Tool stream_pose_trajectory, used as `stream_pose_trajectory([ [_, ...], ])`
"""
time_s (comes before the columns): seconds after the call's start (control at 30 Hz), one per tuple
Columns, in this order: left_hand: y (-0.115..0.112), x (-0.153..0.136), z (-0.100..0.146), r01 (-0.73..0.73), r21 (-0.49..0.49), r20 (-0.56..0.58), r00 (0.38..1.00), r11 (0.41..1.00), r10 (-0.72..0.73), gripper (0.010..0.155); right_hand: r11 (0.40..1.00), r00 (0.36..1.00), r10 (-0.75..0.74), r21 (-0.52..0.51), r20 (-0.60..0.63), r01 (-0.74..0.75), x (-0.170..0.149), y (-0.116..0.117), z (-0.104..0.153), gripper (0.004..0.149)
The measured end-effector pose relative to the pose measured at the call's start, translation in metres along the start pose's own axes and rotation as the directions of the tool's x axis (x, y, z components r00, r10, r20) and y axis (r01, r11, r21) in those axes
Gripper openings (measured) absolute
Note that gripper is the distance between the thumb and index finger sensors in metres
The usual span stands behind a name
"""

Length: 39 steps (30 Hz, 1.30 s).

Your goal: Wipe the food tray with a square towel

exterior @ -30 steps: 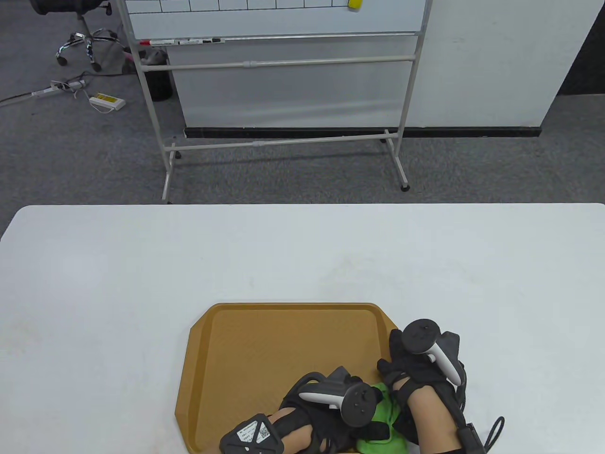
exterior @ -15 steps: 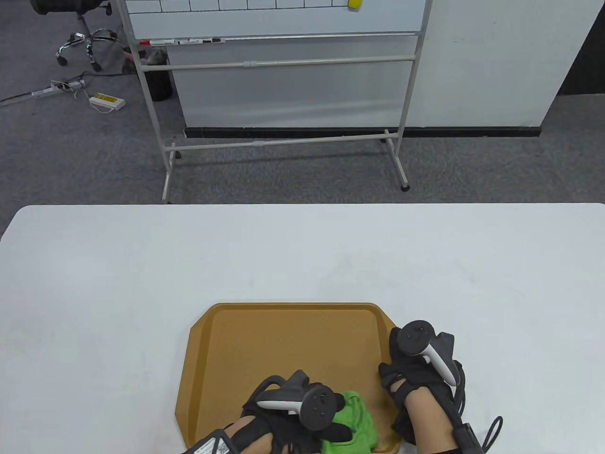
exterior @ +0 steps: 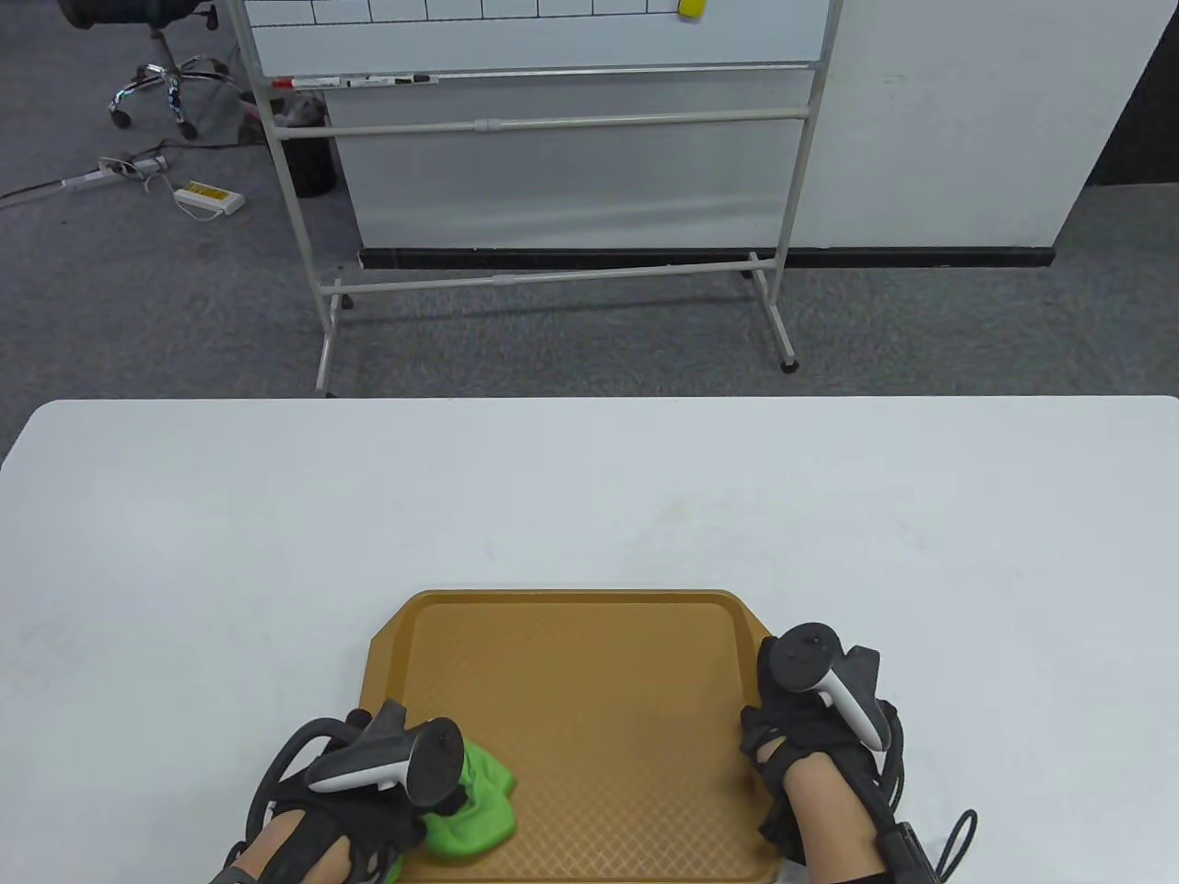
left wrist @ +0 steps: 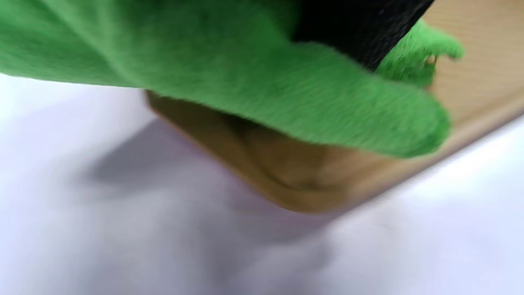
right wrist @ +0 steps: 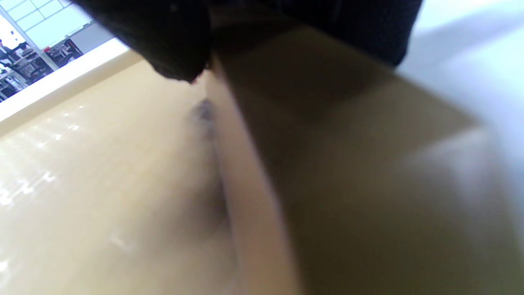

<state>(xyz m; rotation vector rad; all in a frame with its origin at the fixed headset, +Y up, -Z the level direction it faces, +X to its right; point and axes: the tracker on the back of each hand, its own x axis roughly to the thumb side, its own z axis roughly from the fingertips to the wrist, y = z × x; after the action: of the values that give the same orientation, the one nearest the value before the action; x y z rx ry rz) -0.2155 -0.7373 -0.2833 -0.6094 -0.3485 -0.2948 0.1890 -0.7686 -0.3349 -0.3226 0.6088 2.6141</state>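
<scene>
An orange-brown food tray (exterior: 580, 645) lies on the white table near the front edge. A crumpled green towel (exterior: 474, 810) sits on the tray's near left corner. My left hand (exterior: 368, 792) presses on the towel and holds it there. The left wrist view shows the green towel (left wrist: 245, 82) draped over the tray's rim (left wrist: 311, 180), with a dark gloved finger (left wrist: 360, 28) on top. My right hand (exterior: 811, 727) grips the tray's right rim. In the right wrist view my gloved fingers (right wrist: 172, 45) sit on the tray rim (right wrist: 245, 196).
The white table (exterior: 589, 497) spreads wide around the tray. Beyond its far edge stand a whiteboard frame (exterior: 543, 184) and an office chair (exterior: 157, 64) on grey carpet.
My left hand has slid the green towel from the tray's near right side across to its near left corner. My right hand has stayed on the right rim.
</scene>
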Motion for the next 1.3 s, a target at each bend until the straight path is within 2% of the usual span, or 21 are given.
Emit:
stream_pose_trajectory([
  [0.1,0.007,-0.016,-0.028,0.026,-0.014,-0.079,0.997,1.0,-0.027,0.067,1.0,1.0,0.009,-0.003,-0.002,-0.009,0.001,0.0,0.0,0.078],
  [0.3,0.039,-0.031,-0.09,-0.193,-0.069,-0.182,0.967,0.979,0.178,0.069,0.999,1.0,-0.028,0.014,-0.002,0.028,-0.003,-0.002,0.0,0.077],
  [0.37,0.045,-0.03,-0.105,-0.295,-0.079,-0.187,0.943,0.952,0.276,0.07,0.998,0.998,-0.055,0.019,-0.005,0.055,-0.004,-0.003,-0.001,0.076],
  [0.43,0.051,-0.024,-0.114,-0.33,-0.05,-0.198,0.928,0.943,0.314,0.069,0.998,0.998,-0.055,0.019,-0.008,0.055,-0.006,-0.004,-0.001,0.076],
  [0.53,0.055,-0.006,-0.121,-0.257,-0.035,-0.145,0.958,0.966,0.249,0.072,0.997,0.997,-0.071,0.024,-0.002,0.071,-0.006,-0.005,-0.001,0.076],
  [0.63,0.06,0.014,-0.124,-0.262,-0.025,-0.075,0.963,0.965,0.26,0.072,0.996,0.997,-0.081,0.029,0.0,0.081,-0.006,-0.005,-0.002,0.076],
  [0.87,0.081,0.066,-0.143,-0.32,-0.042,0.027,0.946,0.946,0.322,0.07,0.996,0.997,-0.082,0.03,0.003,0.082,-0.006,-0.005,-0.002,0.076],
  [1.07,0.102,0.125,-0.162,-0.391,-0.06,0.128,0.91,0.919,0.395,0.068,0.996,0.996,-0.085,0.029,0.008,0.085,-0.007,-0.005,-0.002,0.076],
  [1.17,0.107,0.152,-0.16,-0.304,-0.029,0.165,0.938,0.952,0.304,0.068,0.996,0.996,-0.089,0.032,0.012,0.088,-0.007,-0.005,-0.002,0.076],
  [1.3,0.102,0.178,-0.148,-0.215,-0.024,0.249,0.945,0.976,0.214,0.069,0.995,0.996,-0.092,0.031,0.016,0.091,-0.007,-0.005,-0.002,0.072],
])
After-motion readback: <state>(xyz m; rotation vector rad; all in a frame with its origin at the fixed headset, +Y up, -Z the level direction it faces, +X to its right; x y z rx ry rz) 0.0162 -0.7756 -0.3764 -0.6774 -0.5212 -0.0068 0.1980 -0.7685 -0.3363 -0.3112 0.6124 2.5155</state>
